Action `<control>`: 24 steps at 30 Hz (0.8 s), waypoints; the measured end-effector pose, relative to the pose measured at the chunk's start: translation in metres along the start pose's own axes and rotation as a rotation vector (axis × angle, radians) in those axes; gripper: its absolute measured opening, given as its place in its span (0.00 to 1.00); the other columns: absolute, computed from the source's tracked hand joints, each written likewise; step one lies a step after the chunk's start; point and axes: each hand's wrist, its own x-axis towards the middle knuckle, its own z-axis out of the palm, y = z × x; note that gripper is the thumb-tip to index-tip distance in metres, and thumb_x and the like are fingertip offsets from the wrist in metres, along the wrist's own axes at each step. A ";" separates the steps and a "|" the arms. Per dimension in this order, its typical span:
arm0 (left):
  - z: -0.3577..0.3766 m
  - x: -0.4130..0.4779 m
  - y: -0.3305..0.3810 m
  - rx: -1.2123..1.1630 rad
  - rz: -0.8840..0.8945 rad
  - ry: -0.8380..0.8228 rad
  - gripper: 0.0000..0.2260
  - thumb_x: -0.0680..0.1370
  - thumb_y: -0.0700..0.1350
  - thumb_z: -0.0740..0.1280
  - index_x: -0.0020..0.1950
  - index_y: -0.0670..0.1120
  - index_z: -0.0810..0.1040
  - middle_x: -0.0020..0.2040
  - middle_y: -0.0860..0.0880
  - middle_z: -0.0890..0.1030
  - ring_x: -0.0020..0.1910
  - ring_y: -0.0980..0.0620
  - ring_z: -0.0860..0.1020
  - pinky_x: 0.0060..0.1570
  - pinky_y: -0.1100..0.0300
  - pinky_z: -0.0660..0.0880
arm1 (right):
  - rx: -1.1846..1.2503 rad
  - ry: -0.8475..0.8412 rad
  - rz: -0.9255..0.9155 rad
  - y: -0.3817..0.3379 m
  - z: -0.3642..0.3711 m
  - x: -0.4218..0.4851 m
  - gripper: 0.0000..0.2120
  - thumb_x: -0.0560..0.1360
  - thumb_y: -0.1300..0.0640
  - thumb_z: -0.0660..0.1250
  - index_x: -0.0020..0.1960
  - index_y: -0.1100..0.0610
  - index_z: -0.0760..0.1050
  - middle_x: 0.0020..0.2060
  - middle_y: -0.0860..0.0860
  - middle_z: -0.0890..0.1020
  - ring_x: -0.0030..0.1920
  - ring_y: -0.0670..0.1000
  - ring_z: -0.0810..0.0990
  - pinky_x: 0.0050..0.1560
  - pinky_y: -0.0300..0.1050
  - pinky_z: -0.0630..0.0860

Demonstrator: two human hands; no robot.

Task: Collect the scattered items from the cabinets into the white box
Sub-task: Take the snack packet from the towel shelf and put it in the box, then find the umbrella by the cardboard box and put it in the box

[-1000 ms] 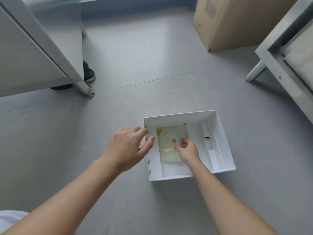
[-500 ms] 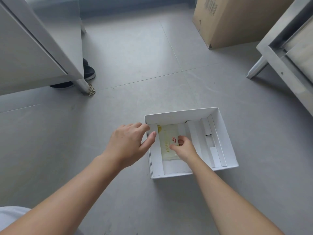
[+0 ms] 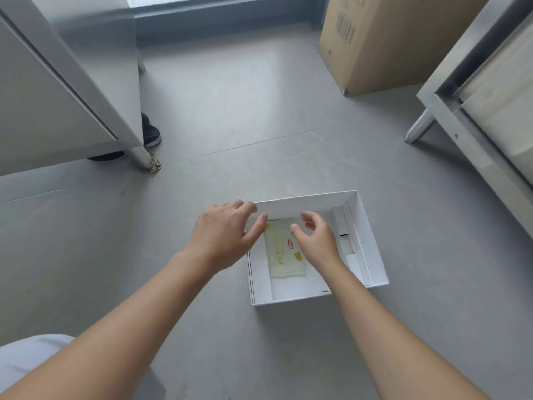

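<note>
White box point(image 3: 368, 241) sits between left cabinet point(image 3: 43, 111) and right cabinet point(image 3: 490, 111), carton point(image 3: 389, 39) beyond.

A person's left hand point(image 3: 225, 238) reaches over the far left corner of a white box point(image 3: 302, 206) on a grey tiled floor point(image 3: 230, 125), fingers spread loosely; contact with the rim is unclear. The right hand point(image 3: 315, 241) hovers inside the box, fingers loosely curled and holding nothing, above a pale yellow packet point(image 3: 284, 255) lying flat on the box's bottom. Steel cabinets stand well to the box's left point(image 3: 57, 96) and right point(image 3: 476, 116). Beyond the box sit a cardboard carton point(image 3: 389, 39) and a dark shoe point(image 3: 151, 132).
</note>
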 end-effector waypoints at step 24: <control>-0.052 0.035 0.053 0.149 0.073 0.140 0.25 0.80 0.63 0.47 0.56 0.50 0.78 0.48 0.52 0.81 0.45 0.48 0.79 0.48 0.51 0.72 | -0.676 0.072 -0.436 -0.114 -0.120 -0.032 0.24 0.80 0.41 0.62 0.72 0.52 0.72 0.67 0.46 0.77 0.69 0.49 0.70 0.66 0.48 0.71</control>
